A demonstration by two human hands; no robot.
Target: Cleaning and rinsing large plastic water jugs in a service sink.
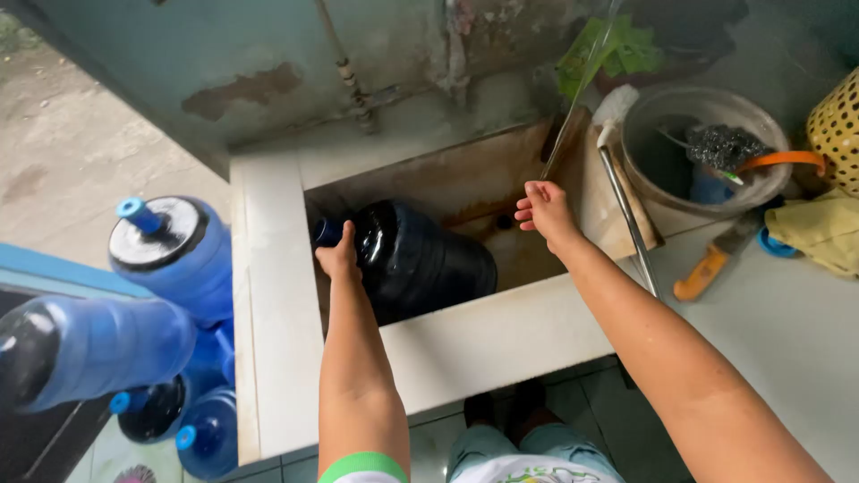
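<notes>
Head view, looking down into a washing spot.

A large dark-blue translucent plastic water jug [420, 259] lies on its side inside the stained, rust-streaked concrete sink basin [501, 179], its neck pointing left toward the basin wall. Lying it down seems the only way it fits under the water line.

The left hand [338, 255] is wrapped around the jug's neck end, fingers closed on it, steadying it so it cannot roll. The right hand [546, 213] is apart from the left, loosely curled at the lower end of a thin clear hose [582, 85] that comes down from the upper right. I cannot tell whether the fingers actually pinch the hose or only guide it.

On the white tiled counter [778, 331] to the right stand a round grey plastic bucket [698, 152] holding a dark scouring pad [723, 145], placed near the basin, within reach. An orange-handled knife [711, 264] lies just beside it, with a yellow cloth [819, 228] and a yellow perforated basket [837, 125] at the far edge. A metal rod [629, 219] leans along the basin's right rim.

On the floor to the left, several blue plastic water jugs with blue caps [170, 259] lie stacked, close to the sink.
</notes>
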